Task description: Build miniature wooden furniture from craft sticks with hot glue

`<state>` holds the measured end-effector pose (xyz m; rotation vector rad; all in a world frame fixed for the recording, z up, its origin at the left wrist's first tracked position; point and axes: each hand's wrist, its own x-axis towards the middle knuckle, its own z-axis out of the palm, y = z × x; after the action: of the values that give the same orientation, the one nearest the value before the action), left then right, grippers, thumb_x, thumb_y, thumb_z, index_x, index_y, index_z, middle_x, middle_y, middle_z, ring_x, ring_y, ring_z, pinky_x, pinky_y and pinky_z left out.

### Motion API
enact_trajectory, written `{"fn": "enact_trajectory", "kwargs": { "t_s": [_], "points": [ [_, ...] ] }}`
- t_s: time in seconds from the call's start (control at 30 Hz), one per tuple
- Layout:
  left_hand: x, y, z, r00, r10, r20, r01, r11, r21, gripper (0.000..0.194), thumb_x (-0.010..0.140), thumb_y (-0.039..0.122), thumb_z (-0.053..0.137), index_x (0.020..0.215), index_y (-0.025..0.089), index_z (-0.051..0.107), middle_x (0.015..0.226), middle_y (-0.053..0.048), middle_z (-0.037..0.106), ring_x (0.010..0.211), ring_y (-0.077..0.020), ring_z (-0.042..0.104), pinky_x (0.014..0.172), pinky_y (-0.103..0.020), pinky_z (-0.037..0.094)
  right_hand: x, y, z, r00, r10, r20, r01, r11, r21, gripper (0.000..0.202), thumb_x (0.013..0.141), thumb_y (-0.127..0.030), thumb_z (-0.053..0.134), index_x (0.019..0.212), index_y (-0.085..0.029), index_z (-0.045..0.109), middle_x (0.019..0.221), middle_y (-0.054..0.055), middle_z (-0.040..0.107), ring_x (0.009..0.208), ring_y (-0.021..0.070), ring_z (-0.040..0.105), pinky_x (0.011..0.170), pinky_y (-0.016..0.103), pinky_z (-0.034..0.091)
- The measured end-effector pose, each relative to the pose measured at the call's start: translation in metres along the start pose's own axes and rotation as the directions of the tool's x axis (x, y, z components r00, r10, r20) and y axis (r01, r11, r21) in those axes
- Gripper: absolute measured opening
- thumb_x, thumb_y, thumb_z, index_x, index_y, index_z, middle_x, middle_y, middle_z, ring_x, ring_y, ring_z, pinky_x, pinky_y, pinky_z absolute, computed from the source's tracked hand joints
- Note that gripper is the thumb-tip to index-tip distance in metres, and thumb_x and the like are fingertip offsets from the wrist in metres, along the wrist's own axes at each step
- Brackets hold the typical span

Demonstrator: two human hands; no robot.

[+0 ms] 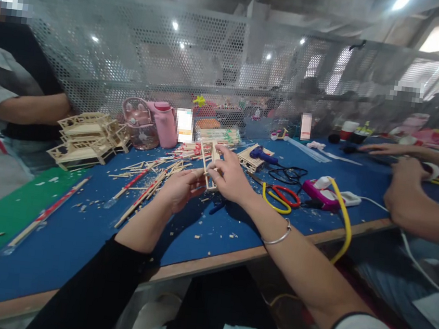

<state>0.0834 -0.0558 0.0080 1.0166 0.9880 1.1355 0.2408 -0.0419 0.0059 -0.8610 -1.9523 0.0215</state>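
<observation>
Between my two hands, above the blue table (191, 245), is a small frame of thin wooden sticks (205, 158). My left hand (179, 187) pinches its lower left side between thumb and fingers. Curled over its right side, my right hand (231, 176) grips the frame with bent fingers. Loose wooden sticks (155, 181) lie in a heap to the left of and behind my hands. To the right, a blue glue gun (264, 155) rests by a small wooden stick structure (250, 161). Scissors with red and yellow handles (284, 196) lie near my right wrist.
Stacked wooden stick models (89, 137) stand at the left beside a pink bottle (163, 124) and a clear pink-lidded jug (142, 130). A purple power strip (320, 194) with a yellow cable (345, 219) lies right. A co-worker's hands (408, 179) are at the far right; another person (19, 86) stands left.
</observation>
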Motion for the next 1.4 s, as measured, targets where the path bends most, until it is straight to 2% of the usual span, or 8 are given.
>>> {"fn": "enact_trajectory", "kwargs": {
  "t_s": [0.17,0.27,0.37,0.5,0.67,0.97,1.1,1.4],
  "points": [
    [0.006,-0.004,0.0,0.999,0.025,0.019,-0.025,1.0,-0.013,0.028,0.065,0.034,0.073,0.079,0.013,0.062,0.07,-0.001,0.062,0.064,-0.0095,0.058,0.067,-0.024,0.048,0.001,0.0,0.0,0.999,0.04,-0.029,-0.037,0.993,0.11,0.011,0.082,-0.018,0.05,0.083,-0.018,0.062,0.135,0.011,0.041,0.124,0.0241,0.039,0.105,0.045,0.032],
    [0.005,-0.003,0.001,1.0,0.002,0.014,-0.002,1.0,-0.002,0.024,0.064,0.03,0.073,0.075,0.013,0.06,0.067,-0.001,0.061,0.06,-0.009,0.057,0.066,-0.025,0.05,0.001,0.003,-0.003,0.998,0.051,-0.036,-0.046,0.99,0.136,0.012,0.082,-0.019,0.049,0.084,-0.019,0.061,0.133,0.011,0.043,0.121,0.0228,0.044,0.103,0.044,0.035],
    [-0.001,0.0,0.004,1.0,-0.008,0.009,0.008,1.0,0.03,0.022,0.063,0.028,0.072,0.074,0.014,0.059,0.064,0.0,0.059,0.056,-0.0089,0.056,0.064,-0.026,0.051,0.001,0.007,-0.007,1.0,-0.007,0.014,0.006,0.995,0.102,0.01,0.081,-0.019,0.051,0.078,-0.018,0.061,0.129,0.012,0.047,0.121,0.0236,0.044,0.103,0.043,0.035],
    [-0.009,0.004,0.004,0.999,0.039,-0.022,-0.038,0.997,0.069,0.033,0.061,0.032,0.075,0.087,0.017,0.061,0.066,0.001,0.06,0.056,-0.0092,0.057,0.062,-0.026,0.051,-0.001,0.006,-0.007,0.993,-0.071,0.09,0.059,0.99,0.13,0.012,0.081,-0.019,0.051,0.076,-0.017,0.061,0.122,0.011,0.052,0.116,0.0218,0.049,0.1,0.039,0.038],
    [-0.013,0.005,0.003,0.998,0.066,0.02,-0.069,0.988,0.135,0.033,0.059,0.034,0.078,0.08,0.014,0.063,0.062,0.002,0.057,0.055,-0.0069,0.055,0.063,-0.023,0.05,-0.002,0.004,-0.004,0.996,-0.044,0.076,0.032,0.987,0.157,0.013,0.083,-0.021,0.05,0.08,-0.017,0.062,0.121,0.011,0.053,0.114,0.0208,0.05,0.099,0.036,0.038],
    [-0.008,0.003,0.0,0.995,0.085,0.06,-0.091,0.991,0.094,0.033,0.054,0.03,0.082,0.076,0.012,0.066,0.066,0.001,0.059,0.058,-0.0066,0.054,0.065,-0.023,0.048,-0.003,0.003,-0.002,0.999,-0.005,0.05,-0.002,0.99,0.142,0.014,0.083,-0.021,0.049,0.082,-0.018,0.062,0.118,0.011,0.055,0.11,0.0204,0.052,0.097,0.036,0.04],
    [-0.009,0.002,0.002,0.997,0.067,0.03,-0.069,0.994,0.088,0.033,0.052,0.029,0.083,0.075,0.012,0.066,0.068,0.0,0.06,0.06,-0.0066,0.053,0.065,-0.023,0.048,-0.004,0.003,-0.001,0.999,-0.004,0.037,-0.001,0.992,0.13,0.014,0.083,-0.021,0.049,0.082,-0.019,0.063,0.116,0.009,0.056,0.11,0.0205,0.052,0.097,0.037,0.04],
    [-0.007,0.001,0.002,0.997,0.078,-0.005,-0.077,0.989,0.13,0.034,0.051,0.036,0.081,0.066,0.012,0.062,0.057,0.003,0.054,0.055,-0.0068,0.049,0.063,-0.023,0.047,-0.002,0.003,-0.004,1.0,-0.02,0.003,0.019,0.988,0.155,0.018,0.081,-0.017,0.048,0.084,-0.019,0.066,0.112,0.007,0.059,0.107,0.0191,0.055,0.096,0.036,0.042]
  ]
}}
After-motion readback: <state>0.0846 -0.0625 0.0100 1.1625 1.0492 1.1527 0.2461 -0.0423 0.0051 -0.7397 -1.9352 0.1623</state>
